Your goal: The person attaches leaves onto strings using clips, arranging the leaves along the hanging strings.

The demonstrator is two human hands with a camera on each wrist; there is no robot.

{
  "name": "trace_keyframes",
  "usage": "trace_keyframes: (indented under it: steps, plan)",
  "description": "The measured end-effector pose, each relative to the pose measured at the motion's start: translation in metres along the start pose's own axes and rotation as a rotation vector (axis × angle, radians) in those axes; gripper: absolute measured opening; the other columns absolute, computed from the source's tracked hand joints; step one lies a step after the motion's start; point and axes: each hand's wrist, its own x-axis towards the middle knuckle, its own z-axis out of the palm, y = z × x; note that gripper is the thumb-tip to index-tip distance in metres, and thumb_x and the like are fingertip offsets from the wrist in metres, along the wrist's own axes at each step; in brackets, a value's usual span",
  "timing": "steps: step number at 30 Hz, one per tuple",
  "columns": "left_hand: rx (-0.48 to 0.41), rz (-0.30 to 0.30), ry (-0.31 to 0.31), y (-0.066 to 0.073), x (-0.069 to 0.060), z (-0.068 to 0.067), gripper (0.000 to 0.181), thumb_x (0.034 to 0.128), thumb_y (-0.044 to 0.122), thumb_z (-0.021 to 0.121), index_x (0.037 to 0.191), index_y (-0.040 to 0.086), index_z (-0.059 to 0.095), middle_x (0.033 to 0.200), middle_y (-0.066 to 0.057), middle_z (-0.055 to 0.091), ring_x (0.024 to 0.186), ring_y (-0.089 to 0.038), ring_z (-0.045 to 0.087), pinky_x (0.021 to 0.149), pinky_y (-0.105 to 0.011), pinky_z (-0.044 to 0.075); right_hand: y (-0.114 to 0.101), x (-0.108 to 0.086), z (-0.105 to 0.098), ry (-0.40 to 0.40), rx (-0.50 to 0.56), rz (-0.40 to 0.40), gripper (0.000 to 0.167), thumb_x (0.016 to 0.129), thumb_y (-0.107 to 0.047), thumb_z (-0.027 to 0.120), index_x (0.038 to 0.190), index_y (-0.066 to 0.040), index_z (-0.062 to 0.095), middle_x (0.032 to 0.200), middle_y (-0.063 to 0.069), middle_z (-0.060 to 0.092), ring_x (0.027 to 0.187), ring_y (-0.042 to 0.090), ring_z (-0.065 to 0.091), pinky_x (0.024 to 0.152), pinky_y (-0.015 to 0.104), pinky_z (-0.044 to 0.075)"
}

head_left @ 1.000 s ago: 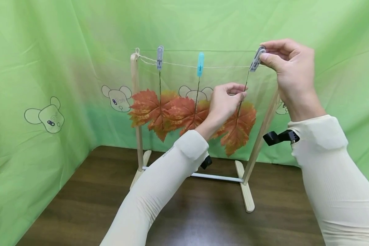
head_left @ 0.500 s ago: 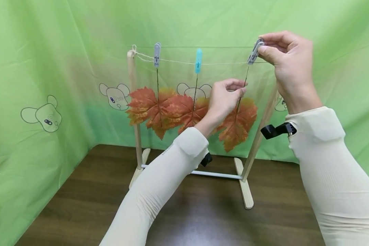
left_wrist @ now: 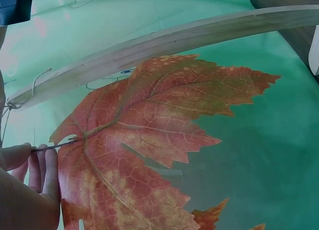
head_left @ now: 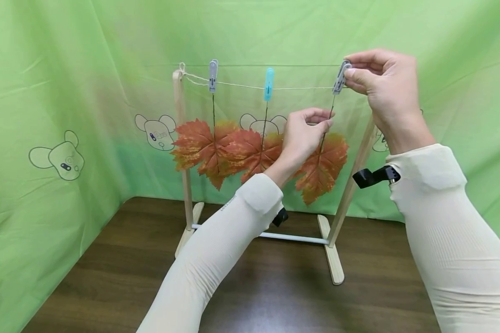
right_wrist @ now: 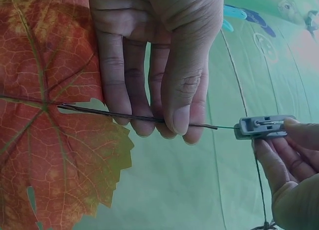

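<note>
My left hand (head_left: pixel 304 135) pinches the dark stem (right_wrist: pixel 144 118) of the rightmost artificial maple leaf (head_left: pixel 321 171), which is orange-red and hangs downward. Above it, my right hand (head_left: pixel 393 90) grips a grey clothespin (head_left: pixel 340 78) between thumb and fingers, at the string (head_left: pixel 300 88). The right wrist view has the stem's thin green end meeting the clothespin's tip; how firmly it is caught I cannot tell. Two more leaves hang to the left, one from a grey clothespin (head_left: pixel 213 76) and the middle leaf (head_left: pixel 254 152) from a blue clothespin (head_left: pixel 269 84).
The string is tied to a wooden post (head_left: pixel 178 92) on the left. The right post (head_left: pixel 352 194) stands below my right hand. A white bar (head_left: pixel 293 237) joins the stand's feet on the brown table (head_left: pixel 266 296). Green cloth (head_left: pixel 87 41) with mouse drawings surrounds it.
My right hand has shifted slightly left with the grey clothespin, which now stands a little more upright. The left hand keeps its pinch on the stem, nearly still.
</note>
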Motion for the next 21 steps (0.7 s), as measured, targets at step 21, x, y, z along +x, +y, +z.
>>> trace_keyframes:
  steps: [21]
  plan:
    - [0.005, 0.021, 0.004, 0.0023, 0.0010, 0.0015, 0.014, 0.0976, 0.009, 0.075, 0.110, 0.008, 0.082, 0.093, -0.001, 0.079, 0.076, -0.003, 0.068, 0.058, -0.015, 0.048, -0.0011, 0.0001, -0.0003, -0.010, -0.032, 0.080, 0.017, 0.088, 0.015, 0.074, 0.097, 0.002, 0.080, 0.087, 0.007, 0.079, 0.082, 0.016, 0.077, 0.077, 0.023, 0.061]
